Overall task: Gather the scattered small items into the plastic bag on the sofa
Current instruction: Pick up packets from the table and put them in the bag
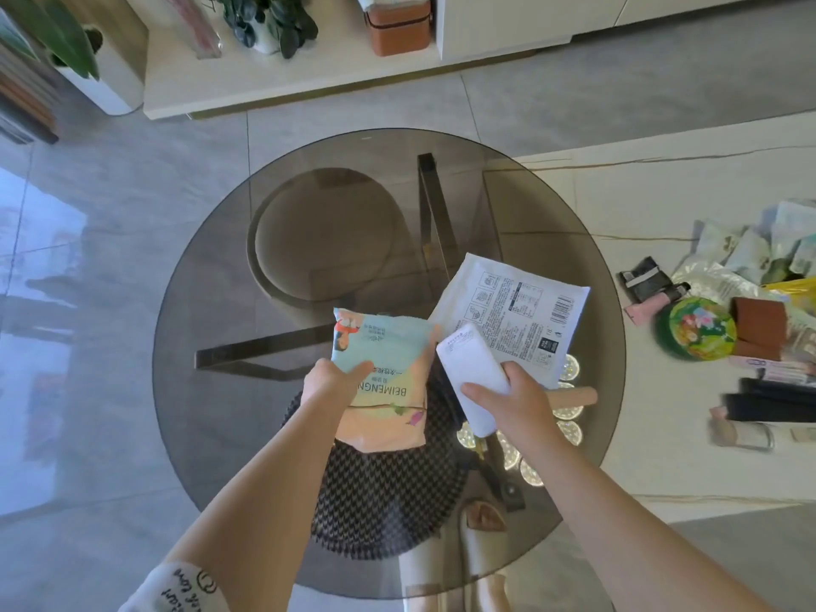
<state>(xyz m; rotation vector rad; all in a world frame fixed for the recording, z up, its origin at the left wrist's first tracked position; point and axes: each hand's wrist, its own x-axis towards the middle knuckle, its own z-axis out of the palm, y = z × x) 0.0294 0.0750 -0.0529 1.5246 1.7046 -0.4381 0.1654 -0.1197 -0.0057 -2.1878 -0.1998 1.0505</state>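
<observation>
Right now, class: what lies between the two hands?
In the head view, no separate object: left hand holds a pastel packet, right hand a white pack; glass table beneath.

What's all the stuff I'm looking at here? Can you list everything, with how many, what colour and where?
Glass table: one, round, smoky grey, centre.
Pastel packet: one, blue and peach, over the table, in the left hand.
White pack: one, white, over the table, in the right hand.
Flat white pouch: one, white with black print, behind the white pack.
Round tin: one, green with a picture, on the pale surface at right.
Pile of small items: many, mixed colours, at right around the tin.
Orange-brown box: one, on the low shelf at top.
Potted plants: two, green, top left.
Left hand: grip closed on the pastel packet.
Right hand: grip closed on the white pack.
</observation>
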